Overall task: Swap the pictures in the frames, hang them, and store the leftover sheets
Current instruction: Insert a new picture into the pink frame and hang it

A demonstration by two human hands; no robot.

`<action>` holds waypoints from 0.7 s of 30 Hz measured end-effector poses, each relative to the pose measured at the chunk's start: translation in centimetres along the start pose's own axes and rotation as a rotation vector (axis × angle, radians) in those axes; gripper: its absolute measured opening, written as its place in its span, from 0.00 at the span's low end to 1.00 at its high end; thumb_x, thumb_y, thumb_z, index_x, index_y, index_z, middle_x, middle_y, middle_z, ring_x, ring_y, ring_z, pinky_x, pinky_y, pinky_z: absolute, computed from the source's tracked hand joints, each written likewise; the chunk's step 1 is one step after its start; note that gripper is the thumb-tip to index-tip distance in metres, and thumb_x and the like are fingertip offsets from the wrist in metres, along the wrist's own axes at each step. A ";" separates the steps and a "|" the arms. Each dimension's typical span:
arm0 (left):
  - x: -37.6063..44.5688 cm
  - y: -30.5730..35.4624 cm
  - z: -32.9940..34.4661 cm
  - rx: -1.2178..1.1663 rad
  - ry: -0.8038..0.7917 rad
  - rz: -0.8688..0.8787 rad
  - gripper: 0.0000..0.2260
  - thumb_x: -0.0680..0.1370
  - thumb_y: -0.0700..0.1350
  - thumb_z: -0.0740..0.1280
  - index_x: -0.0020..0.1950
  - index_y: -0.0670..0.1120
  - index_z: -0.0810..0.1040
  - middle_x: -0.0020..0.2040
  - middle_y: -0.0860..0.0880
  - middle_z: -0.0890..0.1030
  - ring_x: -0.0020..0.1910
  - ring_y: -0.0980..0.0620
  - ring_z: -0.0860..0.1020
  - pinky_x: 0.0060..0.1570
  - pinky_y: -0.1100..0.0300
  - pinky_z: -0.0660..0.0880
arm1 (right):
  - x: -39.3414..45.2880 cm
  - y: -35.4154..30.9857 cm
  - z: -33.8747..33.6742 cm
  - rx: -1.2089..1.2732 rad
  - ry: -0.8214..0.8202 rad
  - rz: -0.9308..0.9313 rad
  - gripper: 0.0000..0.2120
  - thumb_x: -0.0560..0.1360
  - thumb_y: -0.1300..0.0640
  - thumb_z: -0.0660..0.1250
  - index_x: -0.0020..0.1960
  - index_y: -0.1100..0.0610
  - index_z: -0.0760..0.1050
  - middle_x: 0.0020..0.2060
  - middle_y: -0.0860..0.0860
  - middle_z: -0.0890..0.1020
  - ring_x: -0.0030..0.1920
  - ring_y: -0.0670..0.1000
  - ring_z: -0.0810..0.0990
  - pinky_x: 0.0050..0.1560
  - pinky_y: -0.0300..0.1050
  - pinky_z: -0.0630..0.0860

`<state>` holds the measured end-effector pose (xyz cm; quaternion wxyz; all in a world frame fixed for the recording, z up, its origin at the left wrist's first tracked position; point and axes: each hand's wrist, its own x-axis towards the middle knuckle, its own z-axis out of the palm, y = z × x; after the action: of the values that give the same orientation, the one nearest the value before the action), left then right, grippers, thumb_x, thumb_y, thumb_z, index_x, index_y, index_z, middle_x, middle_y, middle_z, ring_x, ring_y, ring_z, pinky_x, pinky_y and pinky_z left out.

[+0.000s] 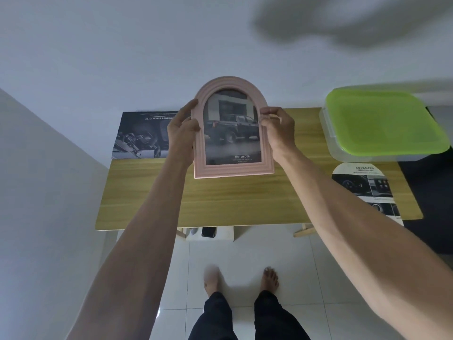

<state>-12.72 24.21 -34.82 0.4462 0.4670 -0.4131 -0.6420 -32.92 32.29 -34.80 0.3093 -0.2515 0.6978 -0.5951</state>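
A white wall (pixel 122 57) rose behind a wooden table (pixel 220 200). At the table's right end sat a clear box (pixel 382 133) with a green lid; a dark brochure (pixel 139 136) lay at the left back, and an arch-cut sheet (pixel 365 190) lay at the right front. Above the table, the pink arched frame (pixel 232 128), showing a dark truck picture, was held upright. The left hand (pixel 182 131) gripped its left edge, and the right hand (pixel 278 130) pinched its right edge.
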 end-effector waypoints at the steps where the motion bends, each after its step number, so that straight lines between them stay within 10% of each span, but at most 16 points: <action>1: -0.1 0.0 -0.1 0.002 0.009 0.012 0.29 0.66 0.29 0.60 0.59 0.50 0.85 0.47 0.51 0.81 0.35 0.49 0.68 0.42 0.48 0.69 | 0.0 0.0 0.1 0.019 0.008 -0.004 0.10 0.74 0.69 0.67 0.51 0.58 0.81 0.50 0.53 0.83 0.45 0.45 0.81 0.37 0.29 0.74; 7: 0.6 2.9 -0.3 0.042 0.027 0.136 0.29 0.66 0.31 0.62 0.60 0.53 0.84 0.31 0.47 0.61 0.30 0.51 0.60 0.35 0.55 0.65 | 0.5 -2.6 1.6 0.091 0.025 -0.079 0.14 0.72 0.68 0.68 0.52 0.55 0.84 0.47 0.47 0.85 0.42 0.45 0.80 0.43 0.36 0.77; 11: 1.5 7.5 -0.2 0.039 0.047 0.254 0.29 0.68 0.30 0.61 0.62 0.52 0.83 0.32 0.45 0.60 0.30 0.51 0.59 0.33 0.58 0.64 | 1.0 -7.3 3.2 0.133 0.020 -0.155 0.16 0.72 0.68 0.68 0.55 0.53 0.84 0.40 0.55 0.83 0.38 0.46 0.77 0.42 0.37 0.74; 16: 2.8 15.0 -0.7 0.016 0.060 0.390 0.28 0.70 0.31 0.63 0.64 0.54 0.82 0.32 0.44 0.64 0.31 0.49 0.64 0.36 0.57 0.69 | 1.8 -14.8 6.1 0.189 -0.019 -0.289 0.16 0.73 0.68 0.69 0.57 0.55 0.84 0.49 0.39 0.84 0.43 0.36 0.81 0.48 0.33 0.77; 21: 4.5 23.8 -1.8 -0.028 0.051 0.486 0.28 0.69 0.31 0.62 0.64 0.53 0.82 0.31 0.46 0.61 0.31 0.49 0.61 0.36 0.59 0.68 | 2.0 -23.1 10.2 0.263 -0.033 -0.418 0.18 0.73 0.68 0.70 0.59 0.55 0.83 0.54 0.46 0.85 0.51 0.47 0.82 0.45 0.33 0.77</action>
<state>-7.30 13.50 -13.66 0.6041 0.3639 -0.4931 -0.5095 -27.26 20.14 -13.26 0.2210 -0.3577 0.5421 -0.7275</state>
